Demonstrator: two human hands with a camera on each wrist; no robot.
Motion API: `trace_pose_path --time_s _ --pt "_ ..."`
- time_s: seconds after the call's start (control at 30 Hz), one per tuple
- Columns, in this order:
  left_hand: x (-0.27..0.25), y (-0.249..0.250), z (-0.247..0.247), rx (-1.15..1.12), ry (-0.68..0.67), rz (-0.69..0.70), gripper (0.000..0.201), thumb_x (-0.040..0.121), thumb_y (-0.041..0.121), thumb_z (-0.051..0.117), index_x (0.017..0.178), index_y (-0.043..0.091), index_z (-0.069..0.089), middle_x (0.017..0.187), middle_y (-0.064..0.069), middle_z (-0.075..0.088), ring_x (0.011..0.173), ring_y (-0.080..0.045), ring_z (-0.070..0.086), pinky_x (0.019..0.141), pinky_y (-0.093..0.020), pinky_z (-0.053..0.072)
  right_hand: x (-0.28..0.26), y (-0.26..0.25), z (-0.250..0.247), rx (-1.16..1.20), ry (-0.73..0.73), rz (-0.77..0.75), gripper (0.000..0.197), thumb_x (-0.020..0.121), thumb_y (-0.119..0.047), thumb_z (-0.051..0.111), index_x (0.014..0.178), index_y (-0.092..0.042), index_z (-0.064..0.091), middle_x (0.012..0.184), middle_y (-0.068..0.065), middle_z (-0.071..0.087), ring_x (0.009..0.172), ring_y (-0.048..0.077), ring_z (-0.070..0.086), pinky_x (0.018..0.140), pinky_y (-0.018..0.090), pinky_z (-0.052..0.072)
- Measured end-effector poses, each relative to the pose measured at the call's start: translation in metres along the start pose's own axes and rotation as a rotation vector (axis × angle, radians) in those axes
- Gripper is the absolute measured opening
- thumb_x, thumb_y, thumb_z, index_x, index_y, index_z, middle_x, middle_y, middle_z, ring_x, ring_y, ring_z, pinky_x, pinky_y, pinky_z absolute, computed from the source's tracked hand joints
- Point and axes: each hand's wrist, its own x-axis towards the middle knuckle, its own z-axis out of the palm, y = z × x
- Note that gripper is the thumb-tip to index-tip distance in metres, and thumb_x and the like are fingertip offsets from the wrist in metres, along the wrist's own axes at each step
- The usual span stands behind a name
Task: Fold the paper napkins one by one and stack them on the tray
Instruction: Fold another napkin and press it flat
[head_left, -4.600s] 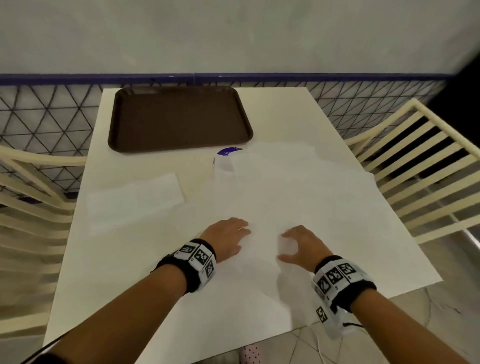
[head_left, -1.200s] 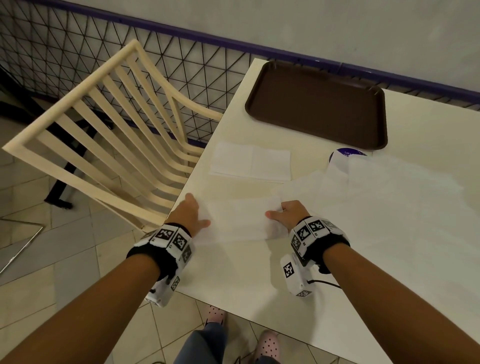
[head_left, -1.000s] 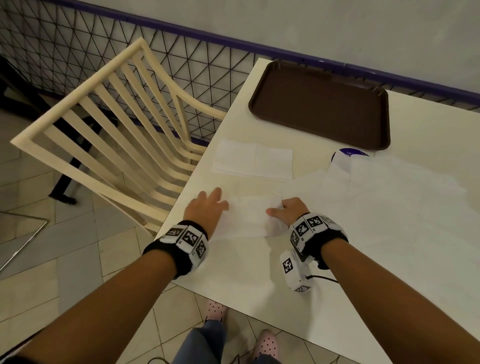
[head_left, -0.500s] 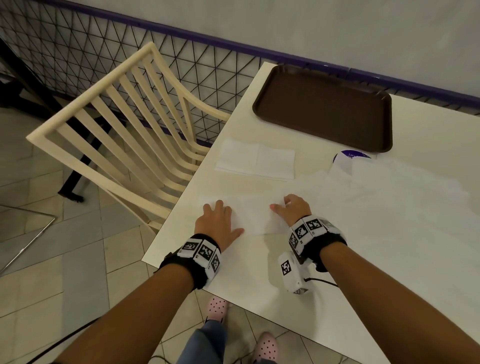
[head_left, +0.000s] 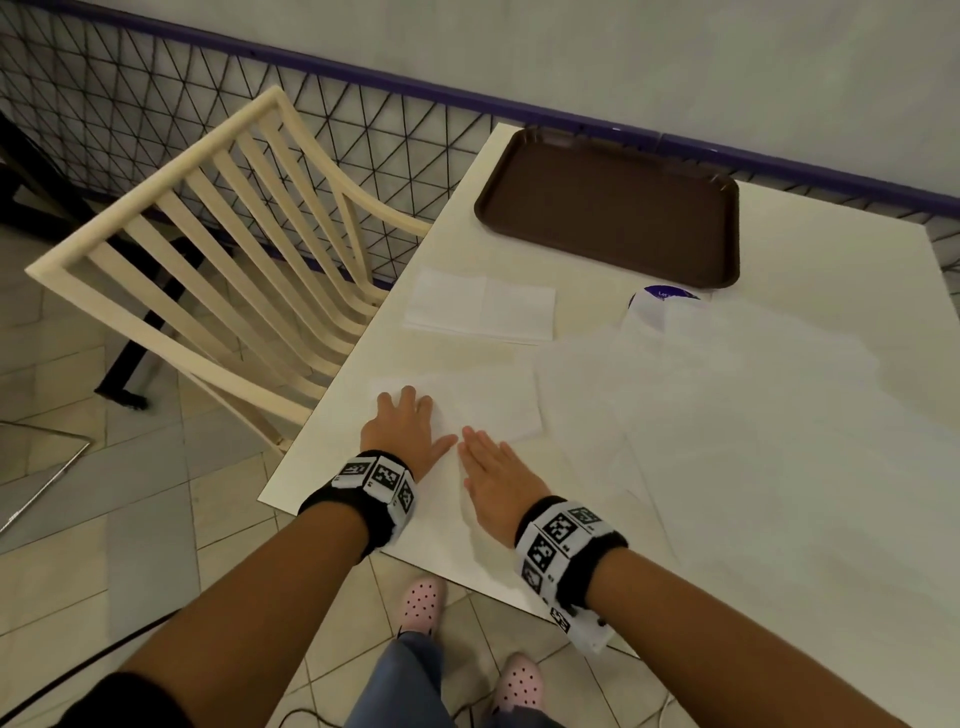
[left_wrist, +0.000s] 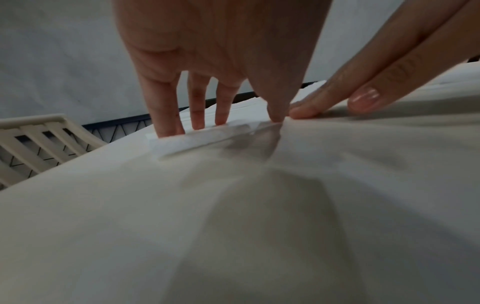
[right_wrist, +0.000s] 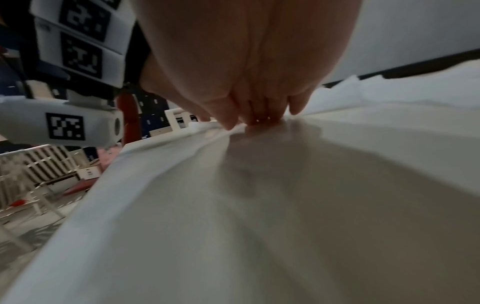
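I press my flat left hand (head_left: 402, 431) and right hand (head_left: 496, 475) on a folded napkin (head_left: 483, 410) near the tray (head_left: 613, 156), which has no napkins yet, while more napkins (head_left: 727, 395) wait unfolded.

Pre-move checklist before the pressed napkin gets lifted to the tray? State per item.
1. Left hand flat on the folded napkin: ok, fingers straight, pressing.
2. Right hand flat at the napkin's near edge: ok, fingers straight.
3. Fold creased all along: cannot tell, hands cover part of it.
4. Tray free to receive: ok, nothing lies in it.
5. Earlier folded napkin stacked on tray: not ok, it lies on the table beside the tray.
6. Unfolded napkins apart from the folded one: cannot tell, the edges blend.
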Motion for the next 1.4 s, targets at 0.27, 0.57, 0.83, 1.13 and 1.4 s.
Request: trace_pose_path --time_s 0.27,0.57,0.83,1.13,1.4 --pt "-0.005 0.002 0.006 -0.084 0.024 -0.024 0.059 0.093 0.054 0.034 0.139 0.017 0.029 0.142 -0.004 0.028 0.127 -0.022 0.032 0.087 -0.032 0.047 -0.022 0.038 -0.005 0.113 0.034 0.1 0.05 0.103 -0.019 0.017 0.15 -0.008 0.003 0.159 0.004 -0.005 0.147 0.014 0.0 0.119 0.028 0.0" --pt "-0.03 0.032 0.017 -0.047 0.111 0.335 0.047 0.101 0.025 0.03 0.146 0.011 0.025 0.15 -0.004 0.024 0.135 -0.02 0.027 0.108 -0.029 0.029 -0.021 0.044 -0.014 0.105 -0.023 0.121 0.05 0.102 -0.013 0.02 0.15 -0.008 0.007 0.159 0.004 -0.002 0.147 0.015 0.004 0.12 0.03 0.002" --pt "-0.039 0.013 0.027 -0.016 0.122 0.222 0.043 0.098 0.029 0.038 0.133 0.008 0.048 0.135 -0.006 0.05 0.11 -0.028 0.053 0.083 -0.032 0.05 -0.019 0.046 -0.02 0.034 -0.074 0.111 0.054 0.099 -0.006 0.025 0.15 -0.008 0.006 0.159 0.006 -0.004 0.147 0.017 0.004 0.121 0.033 0.003" --pt "-0.05 -0.061 0.037 0.059 0.258 0.164 0.039 0.053 0.022 0.089 0.087 0.009 0.075 0.086 -0.002 0.069 0.056 -0.021 0.062 0.041 -0.023 0.049 -0.013 0.043 -0.024 -0.146 -0.052 0.102 0.048 0.1 -0.013 0.025 0.147 -0.006 0.02 0.157 0.008 0.013 0.142 0.021 0.023 0.12 0.036 0.008" --pt "-0.02 -0.031 0.006 0.036 0.05 0.299 0.063 0.091 0.028 0.053 0.146 0.013 0.026 0.155 -0.004 0.017 0.143 -0.024 0.019 0.114 -0.032 0.024 0.002 0.036 -0.031 -0.136 0.121 0.115 0.039 0.098 -0.019 0.036 0.134 -0.006 0.041 0.13 0.012 0.053 0.123 0.027 0.046 0.117 0.034 0.015"
